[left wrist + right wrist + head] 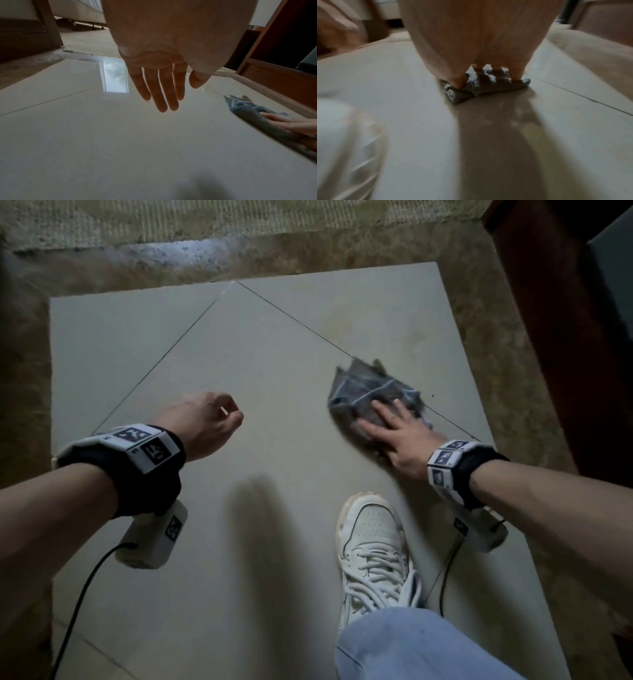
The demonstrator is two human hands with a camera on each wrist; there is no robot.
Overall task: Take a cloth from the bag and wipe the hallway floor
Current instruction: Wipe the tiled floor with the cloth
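Note:
A grey-blue cloth (363,392) lies crumpled on the pale tiled hallway floor (260,364), right of centre. My right hand (394,433) presses flat on its near part with fingers spread and straight. The right wrist view shows the same cloth (481,85) under my palm and fingers. My left hand (209,419) hangs above the floor at the left, holding nothing. In the left wrist view its fingers (159,92) hang loose and nearly straight, with the cloth (248,109) off to the right. No bag is in view.
My white sneaker (373,549) and blue jeans leg (411,645) stand just behind the right hand. A dark wooden door frame (561,330) rises at the right. Brown marble border (239,258) and carpet (205,217) lie beyond the tiles. Cables trail from both wrists.

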